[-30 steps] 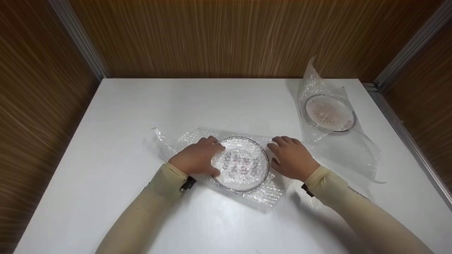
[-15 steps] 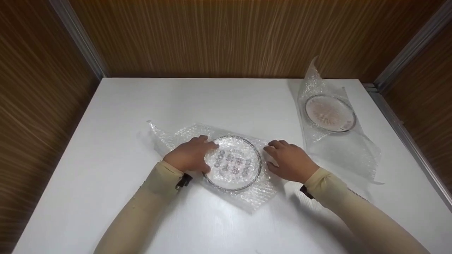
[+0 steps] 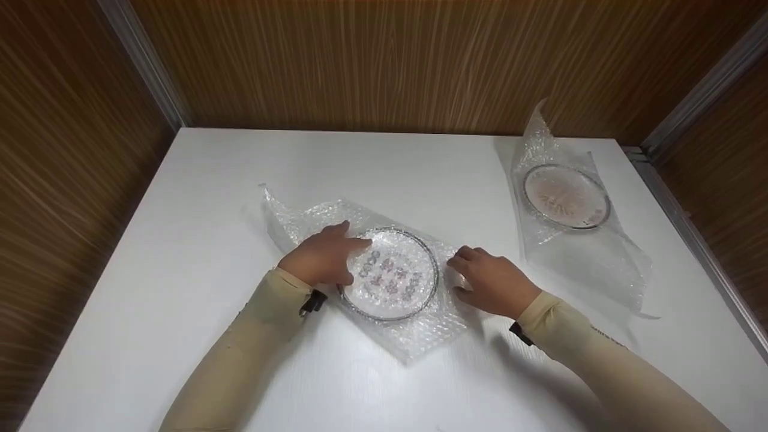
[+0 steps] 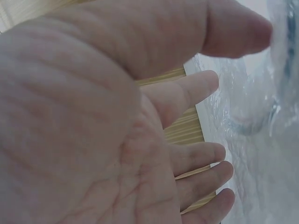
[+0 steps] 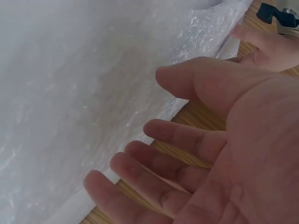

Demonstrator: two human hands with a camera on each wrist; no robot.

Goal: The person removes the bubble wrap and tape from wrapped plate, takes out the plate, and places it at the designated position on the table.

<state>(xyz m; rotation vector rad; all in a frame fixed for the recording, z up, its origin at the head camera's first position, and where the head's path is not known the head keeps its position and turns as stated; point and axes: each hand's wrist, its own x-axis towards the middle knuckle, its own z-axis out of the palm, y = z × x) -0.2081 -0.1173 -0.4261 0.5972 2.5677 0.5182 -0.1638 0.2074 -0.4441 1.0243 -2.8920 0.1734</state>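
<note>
A round disc with a dark rim and a pattern of grey and pink marks (image 3: 390, 276) lies on the white counter (image 3: 360, 168), between the person's two hands; it is the landmark for what follows. A clear, glossy sheet of bubble wrap (image 3: 414, 336) covers the disc and spreads out beyond its rim on every side, with one pointed corner lifted beyond the disc's far left edge.

The left hand (image 3: 324, 255) is at the left edge of the disc, its thumb and fingers spread apart and overlapping the rim and the wrap; whether the fingertips press on the wrap cannot be told. The right hand (image 3: 495, 282) is just to the right of the disc, over the outer part of the wrap, with its thumb apart from its fingers; the right wrist view shows those fingers loosely extended, clamped on nothing.

Well beyond the disc and to its right, a second round disc with a dark rim and a pinkish centre (image 3: 564, 195) shows through another clear bubble-wrap sheet (image 3: 591, 258), which has a tall peaked corner on the side away from the first disc.

Nearer the viewer than the disc, a beige left sleeve (image 3: 258, 330) and a beige right sleeve (image 3: 600, 354) cover the forearms, each with a small black device at the wrist. Beyond the disc, a brown wood-grain panel (image 3: 360, 66) stands behind the counter.
</note>
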